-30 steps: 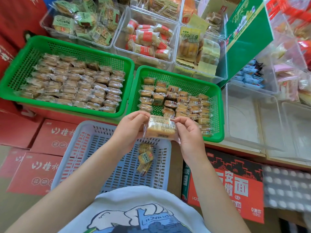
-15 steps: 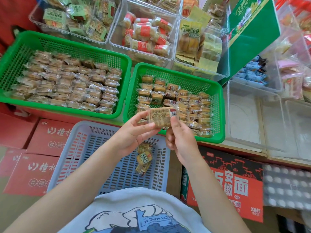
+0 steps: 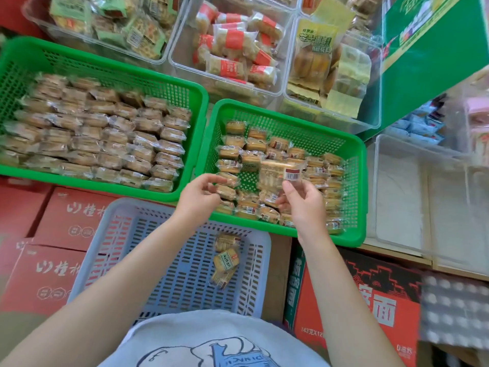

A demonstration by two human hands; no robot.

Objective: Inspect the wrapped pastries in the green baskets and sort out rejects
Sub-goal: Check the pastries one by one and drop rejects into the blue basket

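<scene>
One wrapped pastry [image 3: 280, 173] is pinched by the right hand [image 3: 304, 200] over the right green basket [image 3: 354, 197]; left hand [image 3: 198, 194] fingers loosely curled, empty. Inspection seems underway; a keep-or-reject decision is called for next.

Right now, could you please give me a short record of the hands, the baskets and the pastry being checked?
right hand: pinches held pastry at its wrapper edge, above right green basket
left hand: holds nothing, fingers loosely curled
left green basket: filled with rows of wrapped pastries
right green basket: partly filled
blue basket: three wrapped pastries
</scene>
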